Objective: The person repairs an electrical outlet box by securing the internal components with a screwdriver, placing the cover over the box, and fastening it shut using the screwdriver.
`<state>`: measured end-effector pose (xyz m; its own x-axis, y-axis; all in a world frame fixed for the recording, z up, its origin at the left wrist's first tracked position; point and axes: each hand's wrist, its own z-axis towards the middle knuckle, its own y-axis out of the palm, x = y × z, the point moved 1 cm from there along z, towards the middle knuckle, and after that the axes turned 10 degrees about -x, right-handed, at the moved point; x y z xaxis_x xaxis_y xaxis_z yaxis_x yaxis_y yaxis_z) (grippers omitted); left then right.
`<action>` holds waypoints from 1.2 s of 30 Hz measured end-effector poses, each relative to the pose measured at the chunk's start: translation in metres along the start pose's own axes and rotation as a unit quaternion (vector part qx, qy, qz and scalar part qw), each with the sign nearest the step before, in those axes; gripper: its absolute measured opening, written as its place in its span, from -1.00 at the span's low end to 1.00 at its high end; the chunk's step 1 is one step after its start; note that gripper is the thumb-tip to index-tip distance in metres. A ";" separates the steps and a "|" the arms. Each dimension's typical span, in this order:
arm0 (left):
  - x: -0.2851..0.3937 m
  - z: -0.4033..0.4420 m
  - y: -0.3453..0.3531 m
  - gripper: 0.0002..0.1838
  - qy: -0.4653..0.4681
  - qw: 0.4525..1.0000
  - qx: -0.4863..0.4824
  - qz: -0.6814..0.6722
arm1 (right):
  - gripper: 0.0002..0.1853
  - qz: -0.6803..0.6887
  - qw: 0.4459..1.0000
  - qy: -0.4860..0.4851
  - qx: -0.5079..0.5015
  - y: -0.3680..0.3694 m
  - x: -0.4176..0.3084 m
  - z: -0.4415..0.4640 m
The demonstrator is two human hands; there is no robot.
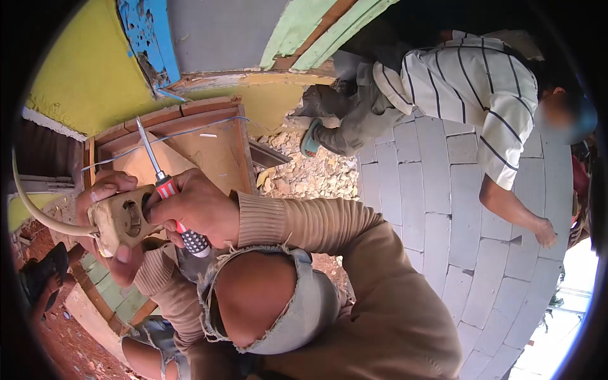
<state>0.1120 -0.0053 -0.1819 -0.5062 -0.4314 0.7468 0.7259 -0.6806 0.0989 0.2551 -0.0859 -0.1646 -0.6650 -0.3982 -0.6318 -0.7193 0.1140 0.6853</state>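
My left hand (109, 185) is wrapped round a dirty cream electrical socket block (114, 223), fingers on its far side and thumb along the near edge. A cream cable (47, 218) leaves the block on the left and curves upward. In my right hand (206, 206) is a screwdriver (166, 187) with a red, white and star-patterned handle. Its metal shaft points up and away, and the tip is apart from the block. The right fingertips are against the block's right side, around a recess. Part of the screwdriver handle is hidden by my fingers.
A wooden panel frame (244, 149) with a thin blue wire lies beyond my hands. Rubble (310, 174) covers the ground. At right, a person in a striped shirt (468, 82) bends beside a grey block wall (437, 183). My knee (256, 297) shows through torn jeans.
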 end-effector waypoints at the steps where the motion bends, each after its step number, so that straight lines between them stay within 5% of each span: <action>1: 0.001 0.001 -0.002 -0.15 0.013 1.000 -0.025 -0.012 | -0.88 -0.008 1.000 0.015 -0.015 -0.001 -0.002 -0.001; 6: 0.008 0.008 -0.002 -0.17 0.029 0.999 -0.019 -0.002 | -0.83 -0.081 0.992 0.073 -0.057 0.001 -0.021 -0.006; 13: 0.011 0.007 0.000 -0.17 0.082 0.974 0.045 -0.205 | -0.79 -0.261 0.964 0.003 -0.042 0.020 -0.026 -0.017; 23: 0.014 0.007 -0.009 -0.16 0.077 0.986 -0.037 -0.145 | -0.83 -0.351 0.935 -0.035 -0.028 0.025 -0.026 -0.019; 32: 0.028 0.005 0.002 -0.15 0.027 0.988 0.037 -0.149 | -0.88 -0.355 0.933 -0.041 -0.049 0.027 -0.035 -0.016; 36: 0.035 0.008 0.003 -0.18 0.025 0.984 0.017 -0.174 | -0.80 -0.483 0.868 -0.099 -0.063 0.023 -0.042 -0.008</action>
<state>0.1004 -0.0172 -0.1504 -0.7486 -0.2040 0.6308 0.5190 -0.7724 0.3661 0.2681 -0.0739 -0.1198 0.2049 -0.0869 -0.9749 -0.9409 -0.2918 -0.1717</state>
